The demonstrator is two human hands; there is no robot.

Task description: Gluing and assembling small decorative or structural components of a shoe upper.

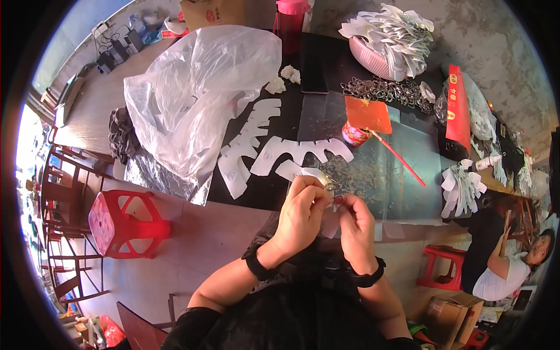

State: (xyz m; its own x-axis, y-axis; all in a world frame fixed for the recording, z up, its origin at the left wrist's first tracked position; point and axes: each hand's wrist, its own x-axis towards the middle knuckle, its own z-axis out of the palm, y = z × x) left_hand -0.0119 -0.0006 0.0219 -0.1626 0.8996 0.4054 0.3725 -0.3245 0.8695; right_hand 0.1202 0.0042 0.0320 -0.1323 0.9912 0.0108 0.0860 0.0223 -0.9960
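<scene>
A small metal ring is pinched by the left hand, with its thumb and finger closed. The thumb and finger of the right hand are brought together just beside the ring; whether anything is held there cannot be told. One white cut-out piece is partly hidden behind the left hand, by the table's near edge. Two more white toothed pieces are laid flat on the dark table.

One small red pot is topped by one orange card, so its inside is hidden. One red stick is slanted down from the card. One pink basket is filled past its rim with white strips, too many to be counted. Beside it, many metal links are heaped. One big clear bag is spread at the left. Two crumpled tissues are left near it. One bottle is topped by a pink lid.
</scene>
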